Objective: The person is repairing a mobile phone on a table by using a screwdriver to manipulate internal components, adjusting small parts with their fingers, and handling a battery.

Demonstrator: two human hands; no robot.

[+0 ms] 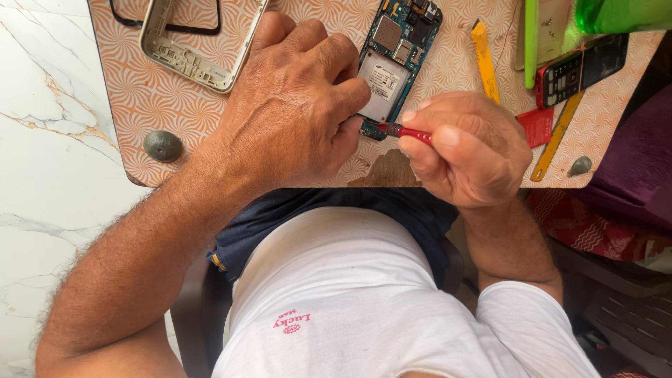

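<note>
- 2 bare hands are working over an opened phone circuit board [396,59], which is lying flat on the orange-patterned table [150,98], close to its near edge and between the hands.
- Left hand [297,105] is pressing down on the board's near left side, fingers curled and closed against it; this appears to be pinning the board so that it is not sliding under the tool.
- Right hand [465,147] is pinching a red screwdriver [408,132] between thumb and fingers, closed tight on the handle; the shaft is lying nearly level, its tip meeting the board's lower corner, just beside the left fingertips [353,91]; the low angle suggests work at the board's edge, though the exact contact point is hidden.
- 1 pale phone frame [199,42] is lying at the far left of the table, well apart from the board, seemingly set aside.
- 1 yellow pry tool [484,59] is resting to the right of the board, near but not touching it.
- 1 red keypad phone [577,68] and a green bottle [616,14] are standing at the far right corner, away from the work.
</note>
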